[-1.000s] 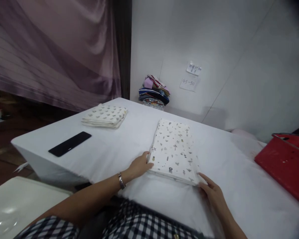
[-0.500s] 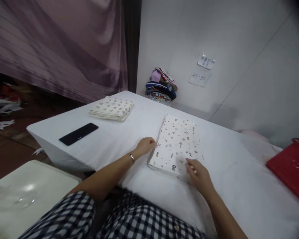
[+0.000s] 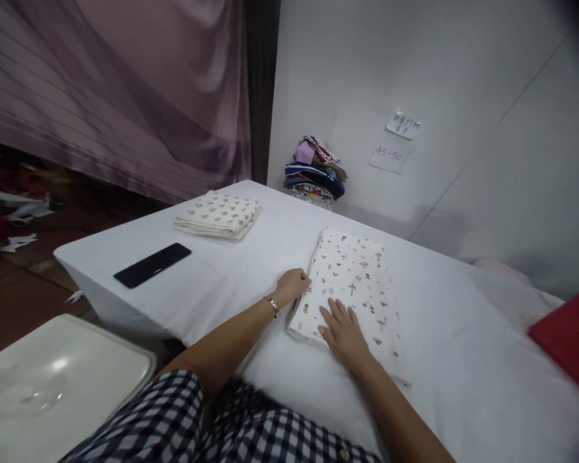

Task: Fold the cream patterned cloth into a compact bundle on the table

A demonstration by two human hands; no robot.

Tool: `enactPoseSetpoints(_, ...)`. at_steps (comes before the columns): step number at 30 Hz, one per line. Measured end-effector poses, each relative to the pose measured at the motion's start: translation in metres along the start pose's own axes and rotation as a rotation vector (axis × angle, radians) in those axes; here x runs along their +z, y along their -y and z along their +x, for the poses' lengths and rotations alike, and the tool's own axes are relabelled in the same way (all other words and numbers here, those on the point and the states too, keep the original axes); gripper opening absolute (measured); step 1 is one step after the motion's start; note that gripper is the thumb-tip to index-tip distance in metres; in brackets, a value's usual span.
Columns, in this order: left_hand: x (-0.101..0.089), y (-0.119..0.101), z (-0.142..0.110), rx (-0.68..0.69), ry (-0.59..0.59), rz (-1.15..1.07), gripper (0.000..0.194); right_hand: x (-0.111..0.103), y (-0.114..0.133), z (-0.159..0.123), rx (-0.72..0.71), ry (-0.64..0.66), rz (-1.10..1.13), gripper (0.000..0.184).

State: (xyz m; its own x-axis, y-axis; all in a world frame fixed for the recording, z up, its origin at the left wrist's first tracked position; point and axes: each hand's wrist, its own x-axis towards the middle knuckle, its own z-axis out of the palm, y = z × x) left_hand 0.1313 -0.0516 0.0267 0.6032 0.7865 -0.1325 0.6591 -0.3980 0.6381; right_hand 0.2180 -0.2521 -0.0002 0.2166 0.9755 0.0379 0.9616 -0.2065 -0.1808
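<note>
A white folded cloth with small grey and brown prints lies on the white-covered table in front of me. My left hand is closed at the cloth's left edge, its fingertips pinching the layers there; the thumb side is partly hidden. Flat on the near part of the cloth rests my right hand, with its fingers spread. The cloth's lower right corner reaches out past that hand. Farther left, a second folded cloth, cream with a leaf-like print, lies apart from both hands.
A black phone lies at the table's left. Folded fabrics are stacked by the wall beyond the far edge. At the right is a red object. A pale stool or chair seat stands at lower left, and a pink curtain hangs behind.
My right hand has moved left and opened from a curled grip to lie flat on the cloth. The cloth's near right part now spreads farther out. My left hand has shifted slightly right.
</note>
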Motion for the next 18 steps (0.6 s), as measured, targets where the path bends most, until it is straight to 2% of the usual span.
enactPoseSetpoints(5,0.002,-0.008,0.018,-0.001,-0.058,-0.032,0.026,0.003,-0.002,0.001,0.000,-0.024,-0.001,0.051)
enactPoseSetpoints(8,0.007,-0.013,0.024,-0.017,-0.073,-0.045,0.023,0.004,-0.001,0.001,-0.002,-0.035,0.001,0.050)
enactPoseSetpoints(18,0.012,-0.011,0.025,-0.033,-0.113,-0.070,0.015,0.005,-0.002,0.000,-0.004,-0.055,0.016,0.049)
